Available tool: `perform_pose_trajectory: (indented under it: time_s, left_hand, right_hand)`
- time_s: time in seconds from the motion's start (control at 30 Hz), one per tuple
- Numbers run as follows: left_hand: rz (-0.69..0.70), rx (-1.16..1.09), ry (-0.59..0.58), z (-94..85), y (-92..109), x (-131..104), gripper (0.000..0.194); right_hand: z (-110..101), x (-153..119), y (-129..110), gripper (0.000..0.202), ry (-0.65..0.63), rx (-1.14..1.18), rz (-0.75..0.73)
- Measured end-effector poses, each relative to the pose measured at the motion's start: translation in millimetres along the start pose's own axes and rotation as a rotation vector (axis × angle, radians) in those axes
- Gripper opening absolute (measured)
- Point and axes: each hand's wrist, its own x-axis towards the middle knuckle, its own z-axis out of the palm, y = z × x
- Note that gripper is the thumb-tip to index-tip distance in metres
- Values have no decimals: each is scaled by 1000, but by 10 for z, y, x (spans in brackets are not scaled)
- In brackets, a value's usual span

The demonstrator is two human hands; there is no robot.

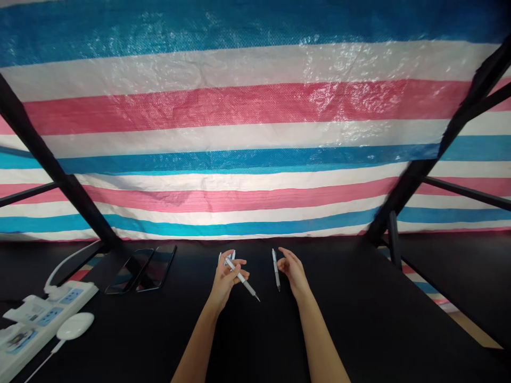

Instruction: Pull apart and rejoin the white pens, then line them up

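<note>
My left hand (225,279) is closed on a white pen (244,282), gripped between thumb and fingers. Its dark-tipped end slants down to the right, above the black table. Behind those fingers, white and clear parts (233,255) of what look like other pens show; the hand hides most of them. Another white pen (276,270), with a grey grip and a dark end, lies nearly lengthwise on the tabletop. Just right of it is my right hand (294,271), fingers loosely bent and apart, close beside the pen with nothing visibly gripped.
Two dark phones or glossy slabs (156,269) lie at the back left. Nearer on that side are a white power strip (66,307) with plugs and a white round corded device (75,325). Black frame bars (403,186) flank a striped tarp (255,106) behind the black table (383,319).
</note>
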Motion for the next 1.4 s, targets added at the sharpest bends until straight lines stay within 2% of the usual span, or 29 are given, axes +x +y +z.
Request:
perform_pose_trajectory:
  time_s: [0.1, 0.27, 0.37, 0.97, 1.1, 1.2, 1.27, 1.4]
  left_hand:
    - [-8, 9, -7, 5, -1, -8, 55]
    - [22, -11, -5, -22, -11, 1, 85]
    - [28, -17, 1, -50, -19, 16, 94]
    - [-51, 10, 26, -61, 23, 11, 56]
    - [-20, 4, 44, -59, 7, 20, 59]
    - [51, -13, 106, -38, 0, 22, 74]
    - [74, -27, 163, -28, 1, 25, 77]
    - [63, -104, 245, -60, 9, 56, 60]
  right_hand:
    - [-37, 38, 26, 47, 77, 45, -29]
    - [-50, 32, 9, 40, 115, 84, -35]
    - [-37, 11, -15, 38, 122, 93, -29]
    - [-50, 14, -4, 34, 133, 87, -38]
    - [-57, 12, 3, 32, 130, 70, -45]
    - [-63, 8, 12, 30, 124, 56, -59]
    - [-66, 7, 19, 30, 120, 51, -69]
    - [-70, 13, 30, 31, 113, 47, -63]
